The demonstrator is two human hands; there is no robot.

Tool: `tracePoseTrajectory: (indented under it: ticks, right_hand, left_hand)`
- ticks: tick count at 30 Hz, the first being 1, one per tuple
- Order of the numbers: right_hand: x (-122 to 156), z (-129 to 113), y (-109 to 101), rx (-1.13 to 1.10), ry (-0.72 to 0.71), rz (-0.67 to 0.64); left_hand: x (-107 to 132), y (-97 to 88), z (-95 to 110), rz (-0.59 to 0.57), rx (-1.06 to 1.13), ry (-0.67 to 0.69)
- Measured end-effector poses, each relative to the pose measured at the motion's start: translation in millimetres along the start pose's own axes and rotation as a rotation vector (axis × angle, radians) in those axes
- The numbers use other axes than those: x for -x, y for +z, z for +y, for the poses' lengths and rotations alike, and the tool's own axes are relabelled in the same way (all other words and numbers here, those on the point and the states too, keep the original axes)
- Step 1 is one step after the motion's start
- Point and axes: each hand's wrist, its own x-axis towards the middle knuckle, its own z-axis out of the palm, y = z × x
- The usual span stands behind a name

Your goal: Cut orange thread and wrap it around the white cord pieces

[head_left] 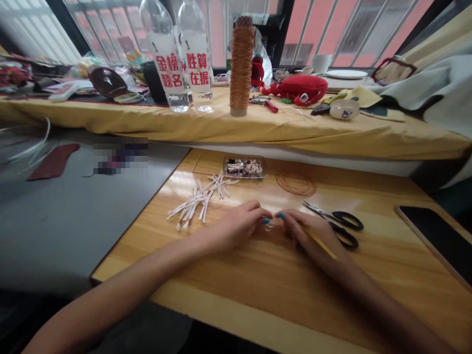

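Note:
My left hand (239, 225) and my right hand (309, 236) meet fingertip to fingertip over the wooden table (258, 285). Both pinch a tiny pale item (270, 226) between them, too small to name. A thin yellow stick (322, 244) lies along my right hand, apparently held under its fingers. Black-handled scissors (339, 223) lie just right of my right hand. A heap of white strips (201, 199) sits left of my left hand. A small clear tray of beads (244, 167) and a coil of orange thread (297, 185) lie beyond the hands.
A dark phone (438, 241) lies at the table's right edge. Behind, a yellow-covered shelf (258, 125) carries two clear bottles (184, 54), an orange thread spool (241, 64), a red plush toy (300, 88), a white bowl (343, 109) and clutter. A grey surface (73, 216) lies left.

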Motion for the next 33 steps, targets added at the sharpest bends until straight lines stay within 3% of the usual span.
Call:
tracePoseTrajectory:
  ticks: [2,5,10,13,20,27,33]
  right_hand:
    - [-2,0,1,0.013,-0.080,-0.105]
    - [-2,-2,3,-0.043,-0.076,-0.126]
    - [1,-7,5,-0.072,0.087,0.023]
    - [2,-10,7,-0.102,0.132,0.078]
    - [2,-3,11,-0.109,0.010,-0.050]
    - [1,-1,11,-0.051,-0.029,-0.063]
    - [3,-2,13,-0.033,-0.032,-0.088]
  left_hand:
    - [-1,1.1,1,0.028,0.068,-0.059]
    - [-4,-1.0,2,0.053,0.225,-0.188]
    - [-8,-4.2,1,0.070,0.491,-0.293]
    - [-7,-2.4,-1,0.037,0.650,-0.290]
    - [-6,-2.0,-4,0.095,0.506,-0.198]
    - [-7,-7.7,1,0.028,0.477,-0.300]
    - [-4,-3.7,2,0.006,0.456,-0.219]
